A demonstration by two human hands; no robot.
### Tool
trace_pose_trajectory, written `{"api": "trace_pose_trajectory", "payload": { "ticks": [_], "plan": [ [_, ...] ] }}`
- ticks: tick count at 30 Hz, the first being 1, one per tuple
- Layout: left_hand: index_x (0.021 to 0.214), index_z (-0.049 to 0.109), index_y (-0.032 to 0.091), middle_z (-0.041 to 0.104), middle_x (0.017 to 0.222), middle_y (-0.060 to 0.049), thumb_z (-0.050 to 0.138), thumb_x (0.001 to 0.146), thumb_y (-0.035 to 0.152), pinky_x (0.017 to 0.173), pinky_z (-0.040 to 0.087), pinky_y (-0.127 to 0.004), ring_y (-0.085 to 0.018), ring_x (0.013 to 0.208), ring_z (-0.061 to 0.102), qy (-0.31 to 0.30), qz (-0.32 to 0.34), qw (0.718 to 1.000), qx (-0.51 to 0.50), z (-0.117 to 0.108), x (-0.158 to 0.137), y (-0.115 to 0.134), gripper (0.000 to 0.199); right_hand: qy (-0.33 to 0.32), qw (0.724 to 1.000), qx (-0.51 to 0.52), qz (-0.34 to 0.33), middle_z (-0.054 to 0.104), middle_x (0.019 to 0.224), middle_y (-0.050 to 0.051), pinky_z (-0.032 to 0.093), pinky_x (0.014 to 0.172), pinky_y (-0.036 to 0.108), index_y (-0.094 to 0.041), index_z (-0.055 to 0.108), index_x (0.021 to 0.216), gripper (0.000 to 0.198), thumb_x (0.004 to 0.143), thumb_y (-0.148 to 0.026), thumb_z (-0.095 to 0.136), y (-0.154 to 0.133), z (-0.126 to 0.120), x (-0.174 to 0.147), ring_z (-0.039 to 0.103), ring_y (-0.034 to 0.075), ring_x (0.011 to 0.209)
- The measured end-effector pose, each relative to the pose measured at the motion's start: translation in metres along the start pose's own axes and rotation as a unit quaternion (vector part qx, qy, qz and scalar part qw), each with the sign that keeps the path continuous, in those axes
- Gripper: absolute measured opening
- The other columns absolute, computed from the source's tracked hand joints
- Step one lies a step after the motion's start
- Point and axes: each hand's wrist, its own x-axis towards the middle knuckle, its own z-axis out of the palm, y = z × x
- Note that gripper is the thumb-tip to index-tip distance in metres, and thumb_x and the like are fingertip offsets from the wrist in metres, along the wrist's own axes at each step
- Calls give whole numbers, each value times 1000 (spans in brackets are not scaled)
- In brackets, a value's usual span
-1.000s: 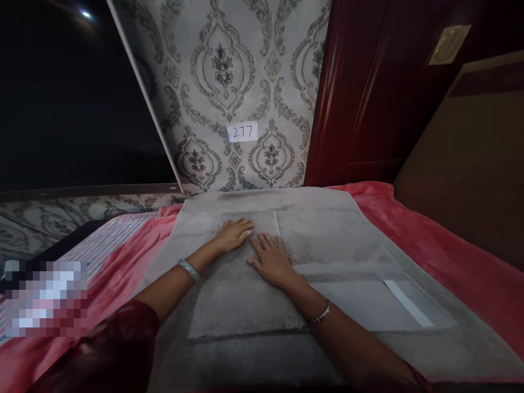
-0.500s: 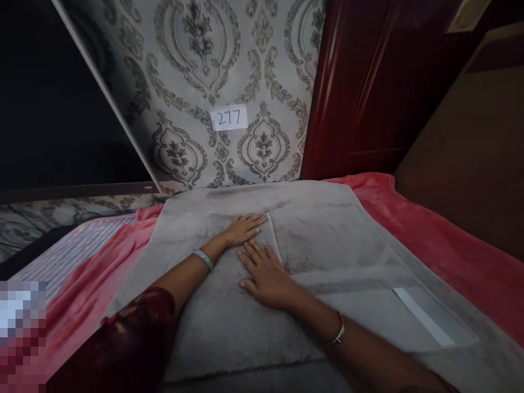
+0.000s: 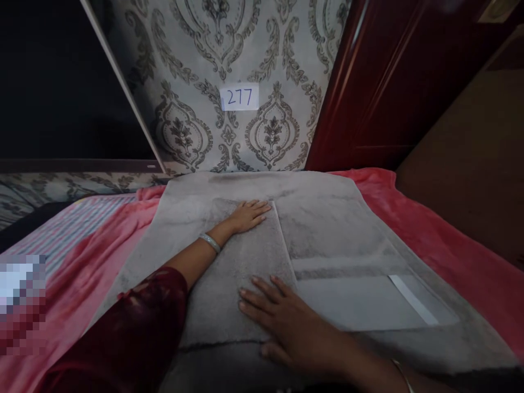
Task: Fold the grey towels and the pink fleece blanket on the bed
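Note:
My left hand (image 3: pixel 249 215) lies flat near the far right corner of a grey plush cloth piece (image 3: pixel 229 284), fingers stretched out. Closer to me, my right hand (image 3: pixel 290 322) rests with spread fingers on the near right part of the same piece. Both palms face down and neither grips anything. The piece's straight right edge runs between the two hands. Under it spreads a larger grey plush cloth (image 3: pixel 327 229). A flat, see-through plastic sheet or bag (image 3: pixel 347 303) with a white strip (image 3: pixel 413 300) lies right of my right hand.
Pink-red blankets (image 3: pixel 442 229) show on both sides, with a striped cloth (image 3: pixel 85 218) at the left. Behind stands a patterned wall with a paper marked 277 (image 3: pixel 239 96). A dark screen (image 3: pixel 69 82) is at left, a dark red door (image 3: pixel 368 93) at right.
My right hand has slid toward me along the cloth's edge, away from my left hand. My left hand stays near the far corner. The camera view has shifted slightly.

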Motion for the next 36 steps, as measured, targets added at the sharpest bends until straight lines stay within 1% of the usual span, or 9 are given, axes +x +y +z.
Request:
{"api": "trace_pose_trajectory", "payload": {
  "ticks": [6,9,11,13,17,20,23,29,36],
  "plan": [
    [154,38,33,33,164,-4,31,103,40,120,20,-60,-29,151,26,34,5,998,46,-4,-4,10,52,0,999,42,24,20,166,0,-2,126,51,-32,21,161,71,99,-44,55,-26,3,-20,1,23,155],
    [148,48,27,37,161,-7,40,100,35,121,18,-61,-31,151,25,78,-4,993,92,-16,-17,23,49,0,995,103,2,41,158,5,18,125,50,-28,41,154,61,99,-50,52,-21,-14,-25,26,25,151],
    [142,54,23,44,157,-10,44,98,31,121,21,-57,-30,149,31,96,0,989,111,-26,-36,34,46,57,989,134,14,53,149,8,34,118,46,-25,49,149,55,100,-51,48,-6,-28,-22,46,25,140],
    [139,56,20,52,149,-13,45,98,31,120,28,-52,-28,144,40,102,9,988,112,-36,-64,43,45,156,980,110,54,56,146,9,40,114,46,-25,50,149,54,101,-49,43,18,-44,-9,53,25,133],
    [145,50,18,52,148,-17,47,97,46,120,27,-54,-31,143,41,112,-65,987,96,-40,-120,46,56,273,948,-60,155,41,156,14,31,119,48,-15,38,155,62,98,-40,42,67,-74,56,39,27,145],
    [152,41,19,37,159,-19,51,93,56,120,22,-60,-37,150,28,89,-156,981,78,-26,-140,38,70,263,924,-158,228,27,163,16,24,122,48,-10,30,158,66,99,-38,38,86,-86,115,22,28,152],
    [155,38,28,26,165,-15,50,93,60,118,21,-64,-40,152,18,60,-189,979,55,-6,-145,32,71,229,908,-210,281,20,166,14,18,122,53,-15,28,160,66,101,-45,35,97,-83,151,16,30,153],
    [156,37,30,22,166,-16,49,93,62,117,20,-66,-41,153,13,57,-176,982,26,6,-146,30,71,173,914,-211,299,19,166,14,15,121,53,-16,29,159,74,101,-61,26,128,-71,156,17,30,153],
    [155,37,30,23,166,-16,49,93,62,117,18,-67,-40,154,13,63,-179,982,10,6,-146,30,71,162,917,-202,304,17,167,12,16,121,52,-18,25,160,73,101,-61,23,144,-79,153,13,27,154]
  ]
}}
